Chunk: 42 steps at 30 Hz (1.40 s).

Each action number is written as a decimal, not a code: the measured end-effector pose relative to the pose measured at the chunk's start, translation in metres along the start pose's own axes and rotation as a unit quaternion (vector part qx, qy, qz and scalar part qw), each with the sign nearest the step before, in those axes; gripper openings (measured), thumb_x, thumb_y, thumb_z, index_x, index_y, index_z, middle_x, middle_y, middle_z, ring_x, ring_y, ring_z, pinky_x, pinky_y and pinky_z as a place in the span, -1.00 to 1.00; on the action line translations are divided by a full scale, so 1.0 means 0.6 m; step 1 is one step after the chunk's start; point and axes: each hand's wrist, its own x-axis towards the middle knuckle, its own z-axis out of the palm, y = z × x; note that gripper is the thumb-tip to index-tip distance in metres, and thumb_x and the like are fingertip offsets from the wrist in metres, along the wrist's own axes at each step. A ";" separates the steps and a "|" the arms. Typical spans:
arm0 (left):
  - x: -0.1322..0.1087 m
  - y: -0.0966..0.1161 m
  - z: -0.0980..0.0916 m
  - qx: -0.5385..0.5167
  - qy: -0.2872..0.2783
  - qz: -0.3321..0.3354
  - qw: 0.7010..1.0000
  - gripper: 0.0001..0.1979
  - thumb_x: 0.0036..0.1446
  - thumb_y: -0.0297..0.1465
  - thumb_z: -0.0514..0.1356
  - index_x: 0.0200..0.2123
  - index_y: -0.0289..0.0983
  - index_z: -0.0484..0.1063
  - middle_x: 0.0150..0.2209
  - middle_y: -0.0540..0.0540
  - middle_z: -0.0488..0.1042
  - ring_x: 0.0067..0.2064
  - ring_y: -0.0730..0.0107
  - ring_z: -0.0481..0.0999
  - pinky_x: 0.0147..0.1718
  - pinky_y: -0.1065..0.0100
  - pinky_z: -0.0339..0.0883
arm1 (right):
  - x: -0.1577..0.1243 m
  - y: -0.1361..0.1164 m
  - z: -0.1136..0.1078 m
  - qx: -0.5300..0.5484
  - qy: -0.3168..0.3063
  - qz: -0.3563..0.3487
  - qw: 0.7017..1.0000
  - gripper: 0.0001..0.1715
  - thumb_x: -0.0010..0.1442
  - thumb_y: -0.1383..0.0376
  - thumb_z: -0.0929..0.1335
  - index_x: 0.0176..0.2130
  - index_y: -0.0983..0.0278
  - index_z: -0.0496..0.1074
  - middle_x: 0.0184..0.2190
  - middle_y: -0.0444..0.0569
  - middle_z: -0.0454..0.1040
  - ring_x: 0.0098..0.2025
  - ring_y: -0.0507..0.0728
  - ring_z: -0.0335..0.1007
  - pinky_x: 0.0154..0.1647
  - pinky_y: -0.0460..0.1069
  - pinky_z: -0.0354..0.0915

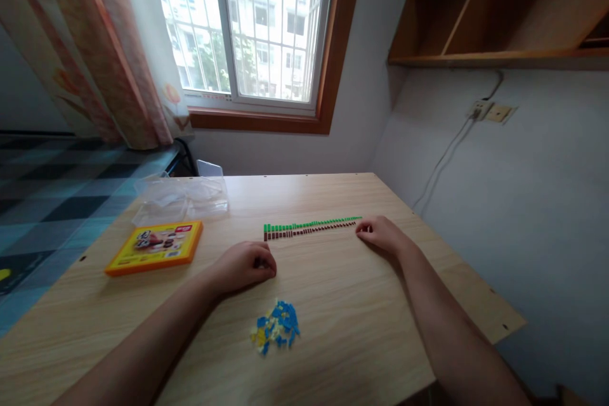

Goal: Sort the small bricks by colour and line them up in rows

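Observation:
Two long rows of small pieces lie on the wooden table (333, 292), a green row (285, 227) behind a dark brown row (280, 235). My right hand (380, 233) rests at the right end of the rows, fingers curled together at the last brown pieces. Left of centre, my left hand (250, 263) lies on the table with curled fingers, just in front of the rows' left end. What either hand holds, if anything, is hidden. Nearer to me is a loose pile of blue, yellow and pale pieces (278, 325).
An orange and yellow box (157, 247) lies at the left, with clear plastic packaging (183, 198) behind it. A checkered bed (71, 171) adjoins the table's left side. A wall and a power cord (445, 155) are at the right, below a wooden shelf (499, 60).

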 end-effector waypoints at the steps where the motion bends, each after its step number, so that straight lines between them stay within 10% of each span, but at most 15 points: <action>1: 0.001 -0.001 0.000 -0.001 0.002 -0.003 1.000 -0.86 0.08 -0.38 0.24 -0.37 -0.18 0.64 -0.32 -0.02 0.57 -0.29 0.39 0.52 -0.28 0.43 0.31 | 0.001 0.017 -0.001 0.004 0.022 0.020 1.000 -0.83 0.09 0.33 0.39 -0.35 0.22 0.64 -0.40 -0.09 0.61 -0.36 0.09 0.46 -0.33 -0.08 0.25; 29: 0.002 0.000 0.001 -0.001 0.014 -0.017 1.000 -0.85 0.06 -0.34 0.24 -0.38 -0.18 0.64 -0.33 -0.02 0.58 -0.30 0.39 0.52 -0.30 0.42 0.31 | 0.021 0.067 0.030 0.005 0.118 0.054 0.992 -0.72 0.21 0.16 0.37 -0.17 0.14 0.67 -0.19 -0.05 0.67 -0.19 0.18 0.57 -0.13 0.00 0.39; 42: 0.003 0.006 0.004 0.019 0.006 0.004 1.000 -0.82 0.13 -0.32 0.22 -0.32 -0.13 0.67 -0.27 -0.03 0.61 -0.24 0.34 0.55 -0.24 0.39 0.32 | 0.015 -0.027 0.030 0.011 0.147 0.005 0.989 -0.75 0.24 0.26 0.36 -0.18 0.20 0.65 -0.16 0.01 0.66 -0.13 0.19 0.55 -0.04 0.02 0.37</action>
